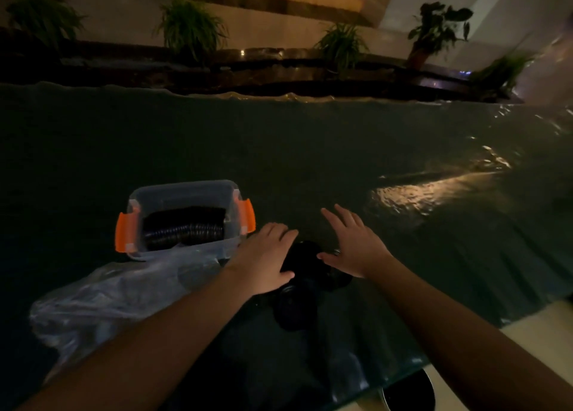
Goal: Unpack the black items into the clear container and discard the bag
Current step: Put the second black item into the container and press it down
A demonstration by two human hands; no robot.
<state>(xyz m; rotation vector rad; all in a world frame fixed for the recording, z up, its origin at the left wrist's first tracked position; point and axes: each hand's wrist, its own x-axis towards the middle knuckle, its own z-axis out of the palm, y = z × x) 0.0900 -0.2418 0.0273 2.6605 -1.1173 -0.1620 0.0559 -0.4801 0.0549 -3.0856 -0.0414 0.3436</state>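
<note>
A clear container [183, 193] with orange latches stands on the dark table, and a row of black round items [186, 230] lies stacked inside it. A crumpled clear plastic bag [102, 299] lies in front of it, under my left forearm. More black items [302, 283] sit in a loose pile just right of the container. My left hand [263, 258] rests on the pile's left side, fingers curved over one item. My right hand [353, 243] hovers over the pile's right side with fingers spread, its thumb touching the pile.
The dark glossy table [310, 150] stretches far and to the right, with a light reflection at the right. Its near edge runs diagonally at the lower right, above a round dark object [409, 392] on the floor. Potted plants [192, 29] line a ledge behind the table.
</note>
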